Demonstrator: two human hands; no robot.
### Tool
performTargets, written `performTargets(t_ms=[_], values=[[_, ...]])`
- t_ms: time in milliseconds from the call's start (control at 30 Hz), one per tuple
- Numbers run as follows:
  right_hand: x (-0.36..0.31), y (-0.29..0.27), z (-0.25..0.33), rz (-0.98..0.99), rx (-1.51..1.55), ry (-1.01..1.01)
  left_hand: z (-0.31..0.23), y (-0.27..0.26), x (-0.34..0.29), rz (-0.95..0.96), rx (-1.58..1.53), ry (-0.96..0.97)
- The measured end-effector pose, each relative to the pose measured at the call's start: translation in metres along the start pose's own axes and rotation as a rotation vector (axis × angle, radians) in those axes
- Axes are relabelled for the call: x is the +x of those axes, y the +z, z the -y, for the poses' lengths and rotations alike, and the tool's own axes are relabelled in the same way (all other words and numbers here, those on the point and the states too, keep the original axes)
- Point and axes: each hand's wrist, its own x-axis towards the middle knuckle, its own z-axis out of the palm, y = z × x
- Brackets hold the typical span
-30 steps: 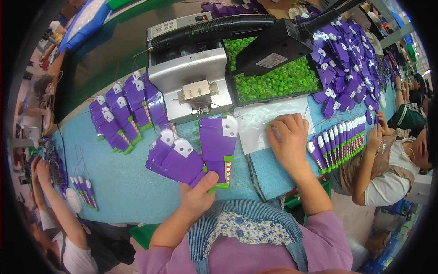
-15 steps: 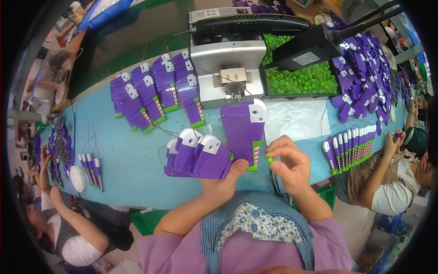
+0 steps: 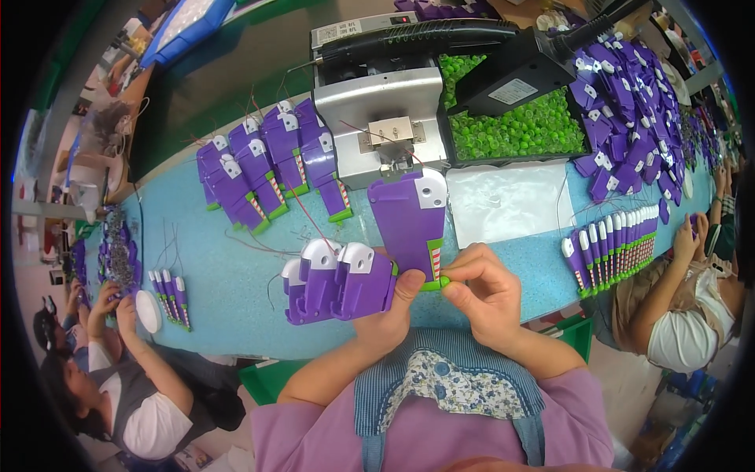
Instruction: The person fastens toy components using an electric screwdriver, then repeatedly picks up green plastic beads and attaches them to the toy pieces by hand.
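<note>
My left hand (image 3: 384, 321) is closed on several purple plastic pieces with white ends and thin wires. One of them, a purple piece (image 3: 403, 224) with a white corner, a red-and-white striped strip and a green end, stands upright above the thumb. A small cluster of purple pieces (image 3: 338, 283) sticks out to the left of that hand. Between thumb and forefinger, my right hand (image 3: 489, 297) pinches a small round green part (image 3: 445, 281) against the green end of the upright piece.
Behind my hands stands a silver machine (image 3: 377, 98), with a black electric screwdriver (image 3: 425, 33) across it. A black tray (image 3: 519, 160) of green parts, a clear plastic sheet (image 3: 507, 208) and a purple heap (image 3: 629, 126) lie right. Purple pieces (image 3: 263, 173) lie left; co-workers sit both sides.
My right hand has moved left, bringing the small green part from beside the upright purple piece onto its green end. The left hand keeps its hold.
</note>
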Motion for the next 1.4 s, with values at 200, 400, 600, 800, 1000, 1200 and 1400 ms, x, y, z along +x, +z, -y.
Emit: performTargets(t_ms=[200,400,600,800,1000,1200,1400], values=[[0.002,0.005,0.003,0.012,0.066,0.031,-0.004,0.002,-0.001,-0.035,-0.009,0.022],[0.011,0.002,0.006,0.195,-0.016,0.086,-0.004,-0.019,-0.005,0.03,0.029,-0.017],[0.03,0.0,0.009,0.362,-0.288,-0.014,-0.012,-0.038,0.0,0.046,-0.181,-0.346],[0.047,-0.011,-0.003,0.217,-0.608,-0.015,-0.038,-0.077,0.039,-0.083,-0.254,-0.538],[0.042,-0.009,-0.013,0.458,-0.878,-0.329,-0.095,-0.105,0.119,-0.125,-0.089,-0.373],[0.036,-0.013,-0.024,0.304,-0.682,-0.372,-0.1,-0.089,0.254,-0.128,0.109,-0.304],[0.038,-0.02,-0.018,0.241,-0.447,-0.238,-0.024,-0.045,0.385,0.154,0.148,-0.687]])
